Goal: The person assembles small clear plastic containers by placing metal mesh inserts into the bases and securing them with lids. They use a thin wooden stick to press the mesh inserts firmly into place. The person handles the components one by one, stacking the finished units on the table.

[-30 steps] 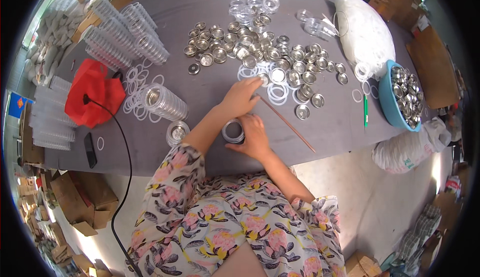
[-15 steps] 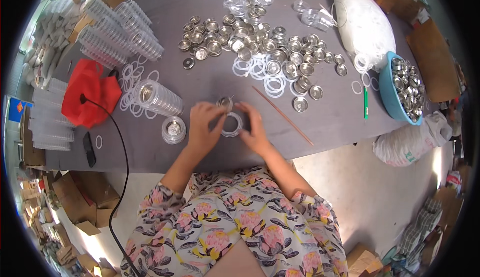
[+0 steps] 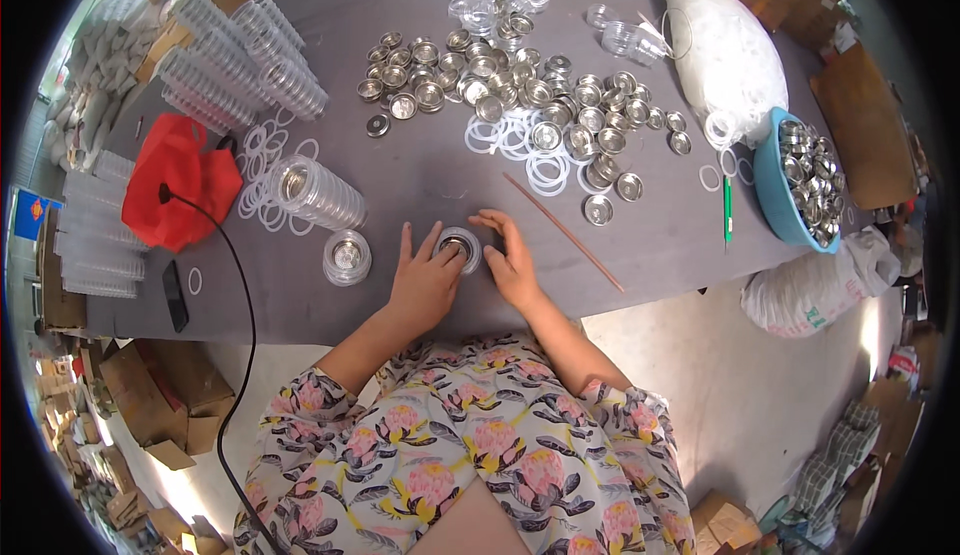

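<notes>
On the table in front of me lies a clear round plastic dish (image 3: 470,239) with a shiny metal cup (image 3: 453,242) set inside it. My left hand (image 3: 428,285) is at its left, fingers spread, with fingertips resting on the metal cup and covering part of it. My right hand (image 3: 513,265) stays just right of the dish, open, its thumb and fingers apart around that side. Left of my left hand stands a short stack of clear dishes (image 3: 346,273) with a metal cup in the top one. Behind it leans a longer stack of clear dishes (image 3: 335,203).
Loose metal cups (image 3: 430,97) spread over the table's middle, beside white rings (image 3: 548,171). A brown stick (image 3: 565,233) lies to the right, then a green pen-like tool (image 3: 728,211) and a blue basin (image 3: 777,195) of metal cups. A black cable (image 3: 247,300) crosses the left side.
My left hand has brought the metal cup down into the clear dish, and its fingers have spread over it. My right hand has barely moved.
</notes>
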The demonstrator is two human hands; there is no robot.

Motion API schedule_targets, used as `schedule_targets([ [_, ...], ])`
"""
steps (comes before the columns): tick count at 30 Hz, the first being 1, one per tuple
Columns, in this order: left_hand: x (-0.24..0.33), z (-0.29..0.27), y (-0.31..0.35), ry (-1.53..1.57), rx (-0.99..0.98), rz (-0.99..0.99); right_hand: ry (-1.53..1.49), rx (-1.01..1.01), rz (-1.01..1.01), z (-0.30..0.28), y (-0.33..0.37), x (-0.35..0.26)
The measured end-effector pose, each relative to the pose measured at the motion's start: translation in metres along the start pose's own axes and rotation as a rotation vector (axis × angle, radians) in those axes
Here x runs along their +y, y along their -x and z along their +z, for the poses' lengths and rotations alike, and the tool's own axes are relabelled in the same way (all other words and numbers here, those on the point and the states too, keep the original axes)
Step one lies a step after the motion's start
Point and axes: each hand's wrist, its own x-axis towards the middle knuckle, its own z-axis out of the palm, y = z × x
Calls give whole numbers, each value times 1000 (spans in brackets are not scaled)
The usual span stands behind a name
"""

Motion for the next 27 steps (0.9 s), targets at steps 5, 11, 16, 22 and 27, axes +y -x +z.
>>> schedule_targets([
  [5,-8,0,8,168,65,-11,155,-29,-4,-1,0,-3],
  [11,-13,-4,15,77,-11,-24,527,-287,-120,-2,-7,-28],
  [16,-11,-8,12,104,47,-33,623,-341,-84,2,-5,-26],
  [22,-13,1,12,64,-63,-65,697,-339,-86,6,-6,-24],
  [27,-15,2,14,147,26,-58,697,-332,-85,5,-7,-26],
])
